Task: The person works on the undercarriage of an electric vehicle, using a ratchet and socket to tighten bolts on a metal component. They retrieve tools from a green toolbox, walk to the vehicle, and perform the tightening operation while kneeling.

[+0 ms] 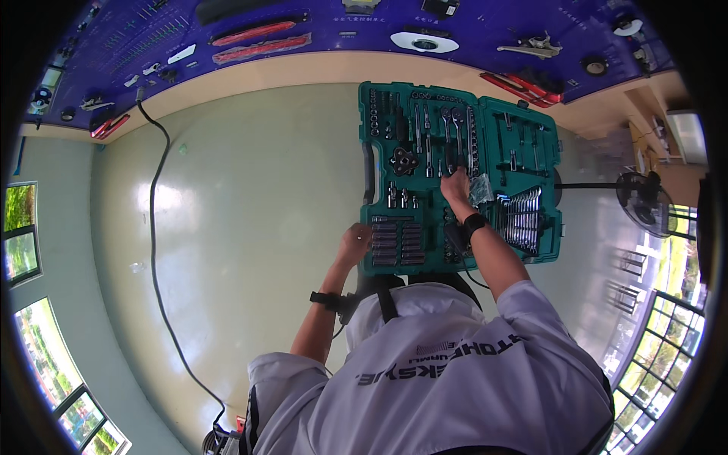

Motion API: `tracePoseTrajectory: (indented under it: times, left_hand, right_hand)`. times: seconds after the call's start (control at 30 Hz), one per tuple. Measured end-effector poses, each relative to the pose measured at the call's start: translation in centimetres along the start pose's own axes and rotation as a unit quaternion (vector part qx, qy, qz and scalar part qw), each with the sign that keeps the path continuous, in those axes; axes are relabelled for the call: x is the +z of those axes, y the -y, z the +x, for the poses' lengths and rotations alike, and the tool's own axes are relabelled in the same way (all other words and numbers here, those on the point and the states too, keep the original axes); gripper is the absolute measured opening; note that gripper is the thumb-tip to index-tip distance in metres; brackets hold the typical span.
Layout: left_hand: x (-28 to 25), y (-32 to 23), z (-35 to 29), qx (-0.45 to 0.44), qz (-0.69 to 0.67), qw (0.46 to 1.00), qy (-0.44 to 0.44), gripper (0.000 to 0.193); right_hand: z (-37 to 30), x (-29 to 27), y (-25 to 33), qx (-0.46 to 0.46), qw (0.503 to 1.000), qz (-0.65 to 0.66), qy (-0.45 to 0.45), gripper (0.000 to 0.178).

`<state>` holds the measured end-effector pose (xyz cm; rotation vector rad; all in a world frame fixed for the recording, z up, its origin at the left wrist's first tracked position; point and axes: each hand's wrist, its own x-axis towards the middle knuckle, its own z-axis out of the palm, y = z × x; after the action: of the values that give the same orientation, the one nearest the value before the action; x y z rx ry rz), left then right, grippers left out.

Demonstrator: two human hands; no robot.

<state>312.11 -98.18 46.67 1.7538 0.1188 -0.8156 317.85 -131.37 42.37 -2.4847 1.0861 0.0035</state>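
Bending over the opened green tool case [433,203], I am wearing a white shirt [447,387], and a black strap [475,222] is circling my right wrist. My hands are lying apart from each other. The left hand [354,244], loosely curled, is resting at the left edge of the case, just beside the deep sockets [385,243]; perhaps it is steadying this side, but I cannot tell whether it is pressing or holding something. The right hand [456,188] is lying at the lower ends of two ratchet wrenches [453,125]; my own fingers are hiding the contact, so I cannot tell if they are closing on a handle.

The case is lying spread like a book, probably so that both halves are being within reach. Its shaped hollows are seemingly keeping each piece in order. A clear plastic bag [481,188] is crowding my right hand, and my right forearm is covering part of the lower middle. On the right half, combination wrenches [522,220] are lying side by side.

Farther away, a black cable [155,220] is curving along the pale floor [227,205] on my left, a fan [644,201] is standing on my right, and a blue display board [326,42] is carrying parts beyond the case.
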Motion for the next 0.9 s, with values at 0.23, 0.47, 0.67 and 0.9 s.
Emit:
tracePoseTrajectory:
  times: [0.23, 0.47, 0.67, 0.9]
  left_hand:
    - [-0.4, 3.9, -0.3, 0.032, 0.081, 0.996, -0.037, 0.02]
    - [-2.3, 5.5, -7.1, -0.011, 0.127, 0.988, -0.091, 0.018]
    - [-1.8, 4.6, -10.1, -0.086, 0.118, 0.984, -0.098, 0.015]
    - [0.1, 0.6, -8.9, -0.085, 0.097, 0.99, -0.049, 0.021]
  right_hand:
    - [8.2, 0.5, 0.6, -0.025, 0.958, 0.263, 0.113, 0.042]
    - [14.8, 1.2, 4.5, -0.035, 0.969, 0.221, 0.101, 0.028]
    - [13.6, -1.9, 9.2, -0.13, 0.989, 0.013, 0.071, 0.035]
    - [11.6, -4.2, 8.1, -0.122, 0.99, -0.05, 0.049, 0.039]
